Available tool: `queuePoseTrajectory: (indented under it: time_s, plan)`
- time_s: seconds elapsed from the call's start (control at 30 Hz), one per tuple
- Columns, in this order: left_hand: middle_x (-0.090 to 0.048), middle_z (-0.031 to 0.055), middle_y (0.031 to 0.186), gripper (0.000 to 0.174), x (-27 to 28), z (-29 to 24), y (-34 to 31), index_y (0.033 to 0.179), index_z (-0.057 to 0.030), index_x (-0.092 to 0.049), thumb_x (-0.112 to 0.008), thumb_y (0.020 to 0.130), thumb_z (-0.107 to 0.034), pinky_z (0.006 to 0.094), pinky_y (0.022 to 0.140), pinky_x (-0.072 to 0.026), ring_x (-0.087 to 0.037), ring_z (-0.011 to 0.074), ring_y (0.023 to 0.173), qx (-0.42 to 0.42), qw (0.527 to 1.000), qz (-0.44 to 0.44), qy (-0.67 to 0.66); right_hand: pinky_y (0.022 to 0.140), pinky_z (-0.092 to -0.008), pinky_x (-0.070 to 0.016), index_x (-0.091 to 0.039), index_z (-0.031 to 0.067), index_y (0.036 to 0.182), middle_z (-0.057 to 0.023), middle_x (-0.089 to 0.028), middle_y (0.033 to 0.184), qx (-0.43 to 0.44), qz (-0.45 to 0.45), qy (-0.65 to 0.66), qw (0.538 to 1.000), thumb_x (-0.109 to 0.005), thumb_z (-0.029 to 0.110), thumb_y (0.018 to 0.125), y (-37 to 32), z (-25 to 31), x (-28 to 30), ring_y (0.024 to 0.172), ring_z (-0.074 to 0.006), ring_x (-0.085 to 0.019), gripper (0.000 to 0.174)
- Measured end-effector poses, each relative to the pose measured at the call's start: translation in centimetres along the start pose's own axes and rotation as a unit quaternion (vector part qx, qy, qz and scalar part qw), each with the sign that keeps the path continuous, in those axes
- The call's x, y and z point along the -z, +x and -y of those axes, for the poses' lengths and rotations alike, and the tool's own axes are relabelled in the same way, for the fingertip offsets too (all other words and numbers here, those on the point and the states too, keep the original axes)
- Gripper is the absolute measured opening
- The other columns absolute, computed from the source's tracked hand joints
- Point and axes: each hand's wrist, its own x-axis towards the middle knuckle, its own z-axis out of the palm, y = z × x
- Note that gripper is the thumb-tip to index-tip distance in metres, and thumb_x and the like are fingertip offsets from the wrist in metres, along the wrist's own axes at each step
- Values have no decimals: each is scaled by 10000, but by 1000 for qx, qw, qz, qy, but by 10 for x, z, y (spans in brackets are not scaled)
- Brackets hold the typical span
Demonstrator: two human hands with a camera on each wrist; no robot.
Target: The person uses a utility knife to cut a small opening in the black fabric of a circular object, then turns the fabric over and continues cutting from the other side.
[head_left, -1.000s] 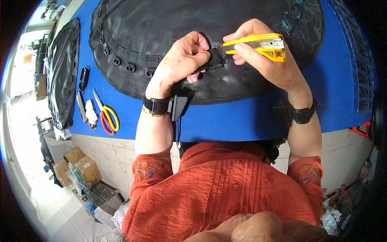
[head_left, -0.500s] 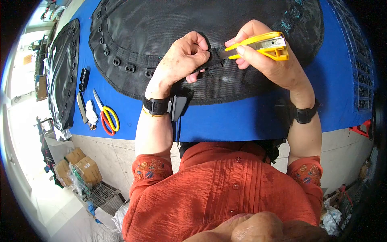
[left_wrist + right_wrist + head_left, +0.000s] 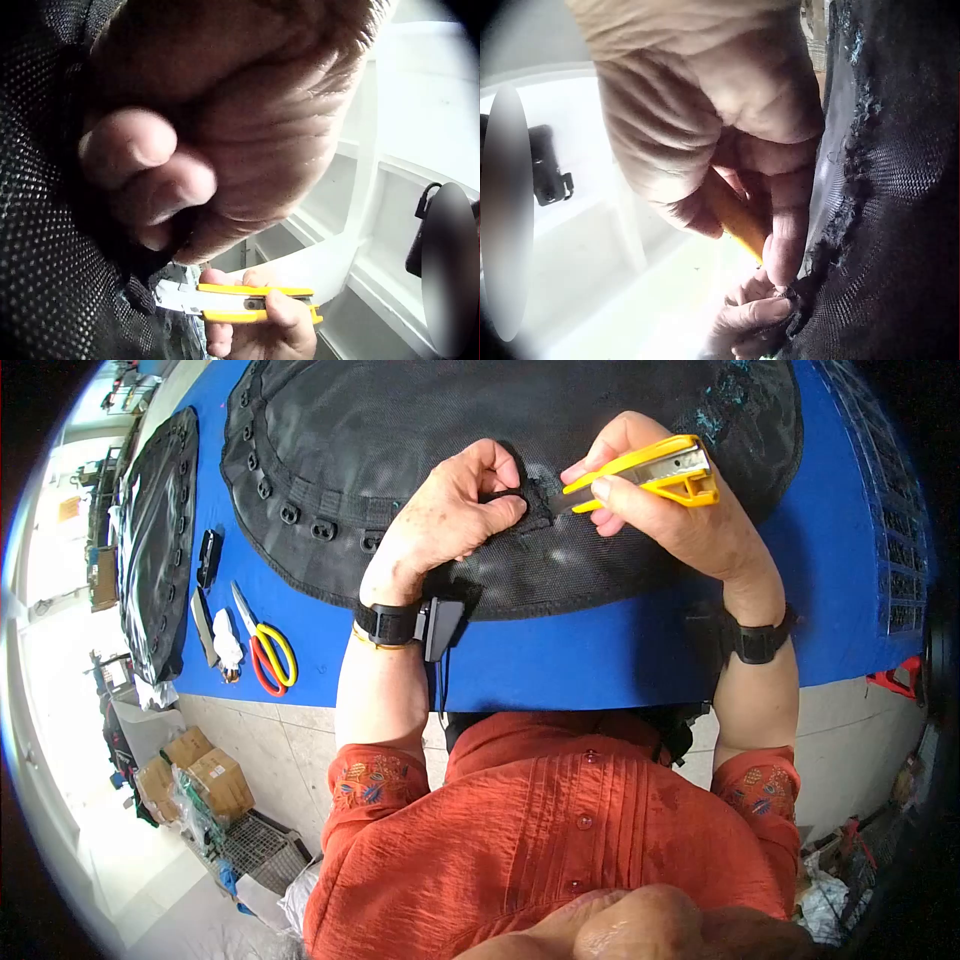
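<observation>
In the head view a large round black mesh piece lies before me. My left hand pinches a black webbing strap at its band, between thumb and fingers. Yellow thread snips are gripped in my right hand, their blades pointing left toward the strap. Seen from the left wrist, the snips' metal blades reach close to the dark fabric edge. The right wrist view shows a yellow handle between my fingers; the palm hides the rest of the snips.
To the left on the blue table lie red-and-yellow scissors, a grey blade-like tool, a white crumpled piece and a small black object. Another black mesh piece sits farther left. Teal thread scraps dot the mesh.
The right hand and snips have shifted slightly right and down, and the blade tips point lower. The strap end under the left thumb has turned and bunched; the left hand stays nearly in place.
</observation>
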Motion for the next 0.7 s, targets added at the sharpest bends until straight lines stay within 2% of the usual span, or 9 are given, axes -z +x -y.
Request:
queuePoseTrajectory:
  time_s: [0.17,0.27,0.47,0.57,0.67,0.7]
  plan:
    - [-507,-95,749,193,-1,-3,-1,1057,-112,-560,-727,972,-69,188,416,-297,-411,-9,534,7,1000,-2,-3,760,-255,-601,-670,19,1105,-68,-721,1082,4,-10,17,1000,-580,157,1028,1,0,1,836,-120,-743,182]
    - [-509,-95,750,194,1,0,0,1062,-116,-558,-727,975,-77,189,416,-295,-407,-10,531,-7,1000,8,0,776,-261,-606,-661,23,1114,-76,-734,1082,48,-15,4,999,-585,153,1029,2,-7,0,842,-121,-744,173]
    - [-501,-97,742,188,1,0,-1,1056,-115,-555,-725,981,-87,191,415,-293,-395,-9,525,-9,1000,4,4,792,-266,-608,-633,33,1128,-99,-750,1146,25,-7,15,1000,-584,154,1033,2,-5,-4,859,-126,-744,161]
    - [-493,-99,737,187,1,-1,-1,1052,-115,-553,-723,980,-86,191,415,-292,-394,-9,525,0,1000,8,2,718,-267,-593,-586,35,1056,-41,-689,1016,42,-22,38,998,-639,98,1007,3,-6,-7,830,-119,-712,96]
    - [-606,-55,795,201,3,-4,-1,1034,-85,-547,-717,937,-41,228,471,-348,-464,24,596,10,1000,12,-10,721,-269,-595,-588,37,1058,-42,-691,1013,45,-17,30,998,-633,93,1010,3,-7,-6,829,-117,-711,86]
    - [-568,-69,776,198,2,-3,-1,1039,-95,-548,-721,950,-57,216,451,-330,-441,13,571,6,1000,11,-7,722,-269,-594,-589,38,1058,-42,-692,1011,38,-19,33,999,-638,92,1006,2,-6,-6,830,-117,-712,90]
